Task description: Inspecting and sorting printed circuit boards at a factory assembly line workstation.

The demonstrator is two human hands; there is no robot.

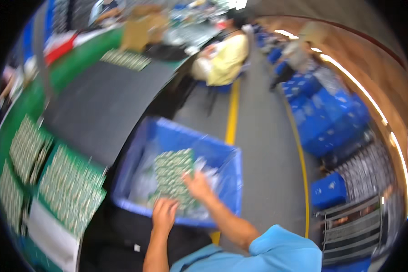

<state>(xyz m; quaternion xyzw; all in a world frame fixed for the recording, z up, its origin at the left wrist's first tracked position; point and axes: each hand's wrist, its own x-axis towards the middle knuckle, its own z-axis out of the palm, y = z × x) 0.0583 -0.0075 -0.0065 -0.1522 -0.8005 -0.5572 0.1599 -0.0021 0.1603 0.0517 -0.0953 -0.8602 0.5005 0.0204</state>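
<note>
A green circuit board panel (173, 170), covered with rows of small pale parts, is tilted over the blue bin (237, 181). My right hand (196, 185) grips its right edge, thumb and fingers closed on it. At the near left corner, my left hand (164, 211) is closed with its fingers curled on the panel's lower edge. Clear plastic wrapping (143, 174) lies inside the bin, around and beneath the panel. More green board shows below the held panel, but blur hides how many pieces there are.
Left of the bin are stacked circuit boards (70, 190) and a black-topped bench (106, 99) with another board panel (125, 60) at its far end. A person in yellow (226, 59) sits ahead. Blue crates (326, 109) line the aisle's right side, near a striped rack (353, 229).
</note>
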